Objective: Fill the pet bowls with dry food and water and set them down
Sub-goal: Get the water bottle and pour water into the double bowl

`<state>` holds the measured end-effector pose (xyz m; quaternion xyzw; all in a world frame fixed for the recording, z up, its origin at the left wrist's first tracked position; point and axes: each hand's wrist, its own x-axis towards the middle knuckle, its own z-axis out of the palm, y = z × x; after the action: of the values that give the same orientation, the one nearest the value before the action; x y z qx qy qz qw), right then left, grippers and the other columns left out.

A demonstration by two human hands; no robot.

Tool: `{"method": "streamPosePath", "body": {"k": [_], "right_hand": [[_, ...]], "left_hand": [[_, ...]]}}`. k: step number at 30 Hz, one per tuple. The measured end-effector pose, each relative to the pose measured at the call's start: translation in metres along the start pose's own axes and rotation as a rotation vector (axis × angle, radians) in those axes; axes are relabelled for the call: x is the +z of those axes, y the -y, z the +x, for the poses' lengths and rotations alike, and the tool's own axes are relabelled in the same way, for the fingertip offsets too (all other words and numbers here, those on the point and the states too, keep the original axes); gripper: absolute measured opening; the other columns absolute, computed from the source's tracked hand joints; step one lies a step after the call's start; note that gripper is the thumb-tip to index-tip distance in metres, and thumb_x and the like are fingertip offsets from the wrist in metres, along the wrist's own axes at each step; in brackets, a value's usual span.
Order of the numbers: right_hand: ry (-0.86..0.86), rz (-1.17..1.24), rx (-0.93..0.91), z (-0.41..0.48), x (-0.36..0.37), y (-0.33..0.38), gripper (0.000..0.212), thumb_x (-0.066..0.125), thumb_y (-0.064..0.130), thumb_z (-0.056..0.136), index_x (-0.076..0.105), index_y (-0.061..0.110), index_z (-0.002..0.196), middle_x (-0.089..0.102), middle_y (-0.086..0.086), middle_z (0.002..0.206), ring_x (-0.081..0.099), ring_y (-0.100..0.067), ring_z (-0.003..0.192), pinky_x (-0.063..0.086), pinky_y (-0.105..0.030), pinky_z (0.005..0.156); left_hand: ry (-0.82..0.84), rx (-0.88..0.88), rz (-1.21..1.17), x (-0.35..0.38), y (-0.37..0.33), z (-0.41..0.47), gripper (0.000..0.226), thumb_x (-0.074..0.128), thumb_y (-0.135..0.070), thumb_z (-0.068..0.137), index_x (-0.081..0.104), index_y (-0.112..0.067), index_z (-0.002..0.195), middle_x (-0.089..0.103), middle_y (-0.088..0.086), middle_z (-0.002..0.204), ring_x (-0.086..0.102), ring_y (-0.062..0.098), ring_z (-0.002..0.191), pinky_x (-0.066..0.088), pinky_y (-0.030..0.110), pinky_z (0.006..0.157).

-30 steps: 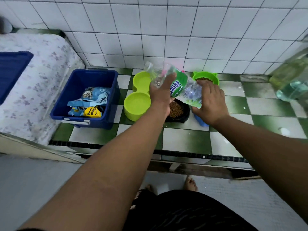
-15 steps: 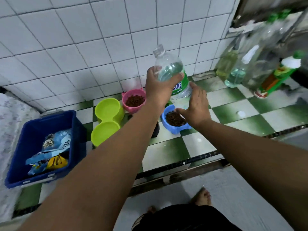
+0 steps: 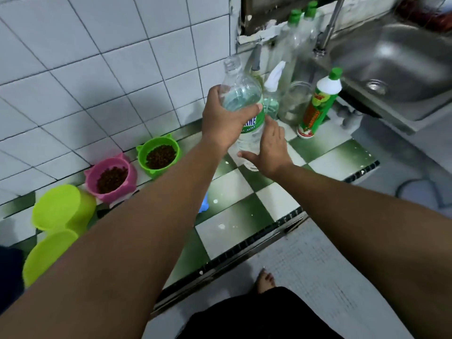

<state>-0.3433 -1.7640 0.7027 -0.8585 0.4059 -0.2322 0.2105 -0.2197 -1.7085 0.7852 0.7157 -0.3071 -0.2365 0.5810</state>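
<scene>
My left hand (image 3: 223, 121) grips an uncapped clear water bottle (image 3: 241, 99) with a green label, held upright over the checkered counter (image 3: 247, 216). My right hand (image 3: 269, 149) rests against the bottle's lower part, fingers spread. A green bowl (image 3: 159, 154) and a pink bowl (image 3: 110, 178) hold dry food by the wall. A lime double bowl (image 3: 57, 223) sits at the left and looks empty. A blue bowl (image 3: 203, 206) shows only as a sliver behind my left forearm.
Several bottles stand by the wall behind the water bottle, among them a green-and-white one (image 3: 318, 104). A steel sink (image 3: 396, 67) with a tap lies to the right. The counter's front edge (image 3: 244, 253) runs diagonally, with my bare foot (image 3: 265, 280) below.
The bottle went from tilted over the bowls to upright, and moved right toward the row of bottles. The view swung right, so the blue bin is gone and the sink appears.
</scene>
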Motion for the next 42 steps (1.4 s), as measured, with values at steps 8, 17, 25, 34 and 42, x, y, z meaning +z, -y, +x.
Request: {"method": "streamPosePath", "body": {"k": [8,17,25,34,42], "right_hand": [[0.127,0.197,0.057,0.03,-0.016,-0.065,0.082,0.076,0.038,0.083,0.034,0.004,0.145,0.049,-0.016,0.138,0.045,-0.035,0.13,0.038,-0.046,0.11],[0.156,0.236,0.148,0.022,-0.011,-0.089,0.069,0.082,0.027,0.081,0.046,0.009,0.138,0.057,-0.009,0.128,0.058,-0.024,0.112,0.05,-0.034,0.091],[0.488,-0.185,0.152,-0.004,0.01,-0.109,0.047,0.068,0.013,0.087,0.061,0.021,0.133,0.056,-0.01,0.134,0.052,-0.03,0.125,0.045,-0.035,0.103],[0.341,-0.138,0.123,-0.023,0.011,-0.114,0.03,0.059,0.003,0.087,0.072,0.009,0.113,0.064,-0.016,0.115,0.059,-0.035,0.109,0.051,-0.036,0.093],[-0.336,0.372,0.166,0.011,-0.067,-0.058,0.028,0.064,0.01,0.092,0.071,0.012,0.119,0.058,-0.001,0.11,0.057,0.0,0.092,0.05,-0.014,0.084]], "left_hand": [[0.129,0.122,0.151,0.06,0.016,0.033,0.091,0.092,-0.049,0.049,0.053,-0.03,0.129,0.069,-0.013,0.116,0.07,0.007,0.102,0.059,0.037,0.093],[0.319,0.181,0.08,0.053,0.032,0.048,0.096,0.098,-0.036,0.055,0.05,-0.015,0.136,0.068,0.001,0.124,0.069,0.017,0.113,0.057,0.044,0.1],[0.357,0.15,0.062,0.048,0.034,0.045,0.094,0.098,-0.041,0.056,0.052,-0.021,0.135,0.068,-0.004,0.125,0.068,0.014,0.114,0.057,0.042,0.1],[0.351,0.144,0.022,0.049,0.037,0.042,0.088,0.097,-0.037,0.058,0.055,-0.023,0.133,0.069,-0.004,0.124,0.069,0.013,0.113,0.058,0.042,0.099],[0.335,0.089,-0.001,0.052,0.044,0.043,0.091,0.098,-0.046,0.051,0.056,-0.032,0.129,0.07,-0.01,0.123,0.069,0.01,0.112,0.058,0.042,0.098]]}}
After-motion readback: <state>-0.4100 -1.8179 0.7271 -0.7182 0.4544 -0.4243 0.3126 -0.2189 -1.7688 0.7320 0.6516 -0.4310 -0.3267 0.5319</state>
